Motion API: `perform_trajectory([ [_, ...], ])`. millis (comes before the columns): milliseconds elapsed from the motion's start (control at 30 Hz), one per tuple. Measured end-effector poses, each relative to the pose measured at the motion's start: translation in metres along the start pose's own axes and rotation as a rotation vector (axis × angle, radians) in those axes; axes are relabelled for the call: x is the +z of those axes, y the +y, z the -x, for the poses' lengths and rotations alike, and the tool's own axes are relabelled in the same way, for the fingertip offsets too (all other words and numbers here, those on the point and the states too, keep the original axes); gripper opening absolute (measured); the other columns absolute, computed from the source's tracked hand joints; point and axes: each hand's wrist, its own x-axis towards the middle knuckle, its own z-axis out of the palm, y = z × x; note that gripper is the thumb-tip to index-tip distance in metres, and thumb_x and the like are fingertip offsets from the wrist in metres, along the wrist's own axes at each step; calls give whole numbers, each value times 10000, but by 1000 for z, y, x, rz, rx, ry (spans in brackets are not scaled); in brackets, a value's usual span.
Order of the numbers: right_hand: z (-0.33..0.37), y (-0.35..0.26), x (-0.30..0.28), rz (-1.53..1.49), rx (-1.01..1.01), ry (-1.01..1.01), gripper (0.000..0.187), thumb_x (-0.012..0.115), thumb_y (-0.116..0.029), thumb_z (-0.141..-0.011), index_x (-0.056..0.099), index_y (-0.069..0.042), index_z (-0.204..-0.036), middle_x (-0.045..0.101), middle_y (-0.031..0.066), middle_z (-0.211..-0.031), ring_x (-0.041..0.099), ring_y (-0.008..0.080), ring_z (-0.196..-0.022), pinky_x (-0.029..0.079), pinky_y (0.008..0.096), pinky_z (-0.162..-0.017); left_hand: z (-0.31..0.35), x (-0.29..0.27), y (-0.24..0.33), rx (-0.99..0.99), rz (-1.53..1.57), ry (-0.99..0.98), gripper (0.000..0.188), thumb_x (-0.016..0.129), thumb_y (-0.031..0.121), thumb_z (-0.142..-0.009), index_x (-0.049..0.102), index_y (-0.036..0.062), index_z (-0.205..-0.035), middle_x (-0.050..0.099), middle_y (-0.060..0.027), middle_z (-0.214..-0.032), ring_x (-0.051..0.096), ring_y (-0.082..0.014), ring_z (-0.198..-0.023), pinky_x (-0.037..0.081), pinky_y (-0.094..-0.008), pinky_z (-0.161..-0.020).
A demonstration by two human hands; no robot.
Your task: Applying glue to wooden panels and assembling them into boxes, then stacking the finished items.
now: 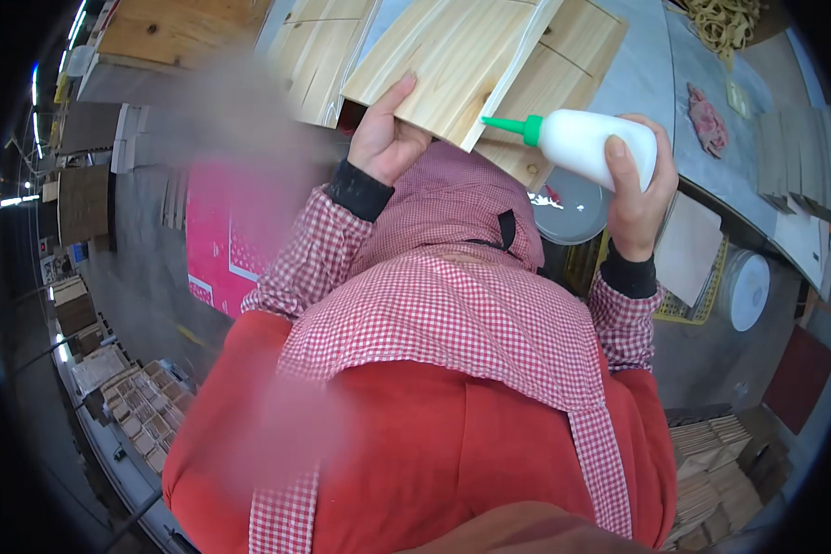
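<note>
My left hand [388, 138] grips the near edge of a pale wooden board [448, 60], thumb on top and the other fingers curled beneath. In my right hand [642, 194] is a white squeeze bottle [593, 143], tilted on its side with its green nozzle [515, 126] pointing left. The nozzle's tip meets the board's right edge close to the near corner. A white line, looking like glue, runs along that edge. Under and beside the held board lie another wooden board [563, 92] on the right and more boards [316, 65] on the left.
Below the bottle stands a round grey tub [572, 222]. A pink cloth [706, 120] and grey stacked panels [794, 152] lie on the table at right, with a coil of tan strips [725, 23] farther back. A pink carton [214, 198] stands left of me. A blurred patch obscures part of the left side.
</note>
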Motion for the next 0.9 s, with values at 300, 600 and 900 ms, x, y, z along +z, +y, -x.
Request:
perform_trajectory([
  [300,4,-10,14,39,30,11,405,651,-323,-853,561,11,-1065,589,76,-945,553,135,-853,444,267,-768,0,12,-2,116,13,16,445,610,89,-912,423,1,-1307,512,-177,-1317,501,-290,-1242,414,-452,-1070],
  [600,9,1,10,-359,120,151,440,591,-319,-870,515,28,-1131,551,93,-1000,555,187,-907,445,311,-836,17,4,20,178,37,-63,503,589,102,-922,381,19,-1373,469,-174,-1373,443,-313,-1281,363,-477,-1088],
  [900,-22,17,2,-441,76,430,449,540,-315,-892,475,34,-1168,536,147,-1036,586,249,-934,515,360,-755,22,88,167,572,-195,-204,522,558,181,-951,349,-5,-1392,475,-176,-1372,475,-312,-1257,389,-462,-1071],
])
